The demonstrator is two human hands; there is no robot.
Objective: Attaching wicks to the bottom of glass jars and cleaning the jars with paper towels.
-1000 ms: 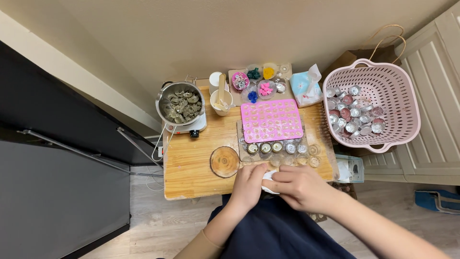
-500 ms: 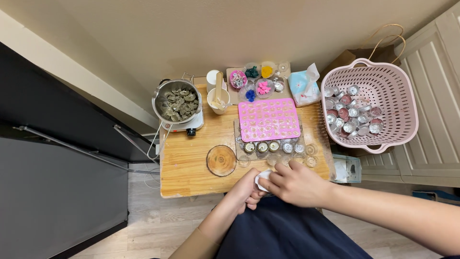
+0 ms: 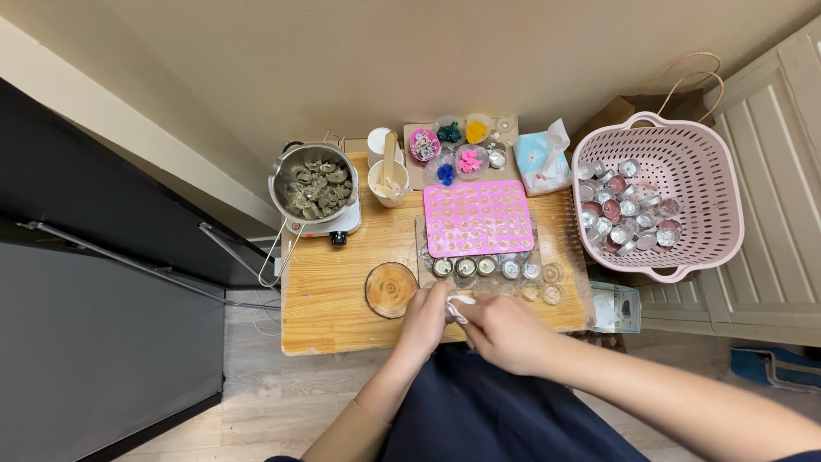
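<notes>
A small white piece (image 3: 459, 306) is lying at the near edge of the wooden table (image 3: 329, 316), pinched between both hands. The left hand (image 3: 425, 318) and right hand (image 3: 505, 332) are closing on it from either side. Just beyond, foil cups (image 3: 487, 267) are lining a tray; a pink basket (image 3: 718, 214) is holding more.

Left hand (image 3: 425, 318): fingers curled, knuckles up, touching the right hand.
Right hand (image 3: 505, 329): fingers bent inward, forearm reaching in from the lower right.
</notes>
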